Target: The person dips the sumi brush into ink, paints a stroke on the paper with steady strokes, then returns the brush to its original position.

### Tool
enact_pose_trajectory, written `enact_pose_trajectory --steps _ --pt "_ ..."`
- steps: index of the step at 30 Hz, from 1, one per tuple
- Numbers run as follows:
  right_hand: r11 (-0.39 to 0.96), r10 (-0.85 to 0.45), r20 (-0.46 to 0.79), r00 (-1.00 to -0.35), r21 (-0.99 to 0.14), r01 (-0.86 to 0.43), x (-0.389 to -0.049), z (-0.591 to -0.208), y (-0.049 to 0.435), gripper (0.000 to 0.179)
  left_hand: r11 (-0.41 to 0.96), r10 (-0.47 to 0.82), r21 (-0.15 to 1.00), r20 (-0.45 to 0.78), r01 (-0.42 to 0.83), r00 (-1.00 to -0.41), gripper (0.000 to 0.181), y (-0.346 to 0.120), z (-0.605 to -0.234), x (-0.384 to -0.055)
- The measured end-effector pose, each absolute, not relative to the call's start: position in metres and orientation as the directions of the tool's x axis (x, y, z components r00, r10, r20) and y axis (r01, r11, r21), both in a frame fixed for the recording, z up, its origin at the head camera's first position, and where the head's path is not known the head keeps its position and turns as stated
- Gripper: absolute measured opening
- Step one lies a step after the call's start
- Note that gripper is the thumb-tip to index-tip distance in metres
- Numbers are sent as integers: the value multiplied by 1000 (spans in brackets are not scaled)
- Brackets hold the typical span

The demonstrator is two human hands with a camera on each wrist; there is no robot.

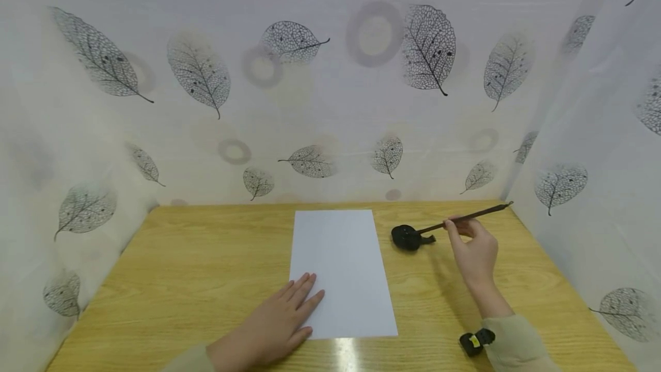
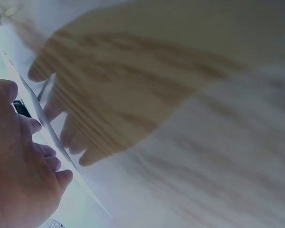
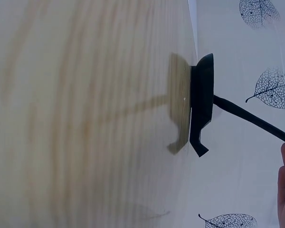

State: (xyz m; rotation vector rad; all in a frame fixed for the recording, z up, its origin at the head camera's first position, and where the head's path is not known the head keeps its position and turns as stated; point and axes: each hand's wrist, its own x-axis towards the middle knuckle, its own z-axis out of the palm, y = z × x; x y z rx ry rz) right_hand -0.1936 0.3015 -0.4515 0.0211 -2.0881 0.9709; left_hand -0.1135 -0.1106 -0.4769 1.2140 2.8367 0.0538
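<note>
A sheet of white paper (image 1: pixel 338 263) lies flat on the wooden table. My left hand (image 1: pixel 279 320) rests on its lower left edge, fingers straight and slightly spread. To the right of the paper stands a small black inkstone (image 1: pixel 405 238) with a short curved handle. Between thumb and fingers, my right hand (image 1: pixel 474 248) pinches a dark brush (image 1: pixel 465 217), its shaft slanting up to the right. The brush's lower end sits in the inkstone, so its tip is hidden. In the right wrist view, the inkstone (image 3: pixel 203 97) appears side-on with the brush (image 3: pixel 251 119) rising from it.
A wooden table (image 1: pixel 206 251) extends on both sides of the paper. White curtain (image 1: pixel 320 108) printed with grey leaves closes in the back and both sides. A black wrist camera (image 1: pixel 472 343) is strapped by the right sleeve (image 1: pixel 516 343).
</note>
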Motion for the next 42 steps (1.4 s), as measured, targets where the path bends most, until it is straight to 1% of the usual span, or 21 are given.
enact_pose_trajectory --steps 6,14,22,30,42 --pt "705 305 691 -656 -627 -332 -192 -450 305 9 685 728 67 -44 725 -684 62 -116 -478 -114" --pt "708 312 696 -647 -624 -331 -189 -448 310 9 675 736 13 -87 738 -671 64 -116 -477 -115" --pt "726 322 705 -632 -612 -314 -186 -444 316 9 655 755 -20 -42 756 -655 63 -119 -478 -114" --pt "720 360 694 -624 -632 -286 -182 -441 321 8 643 765 -32 -18 765 -644 63 -120 -477 -113" --pt "719 388 702 -597 -637 -280 -177 -439 328 10 655 753 -27 -49 755 -656 63 -120 -477 -114"
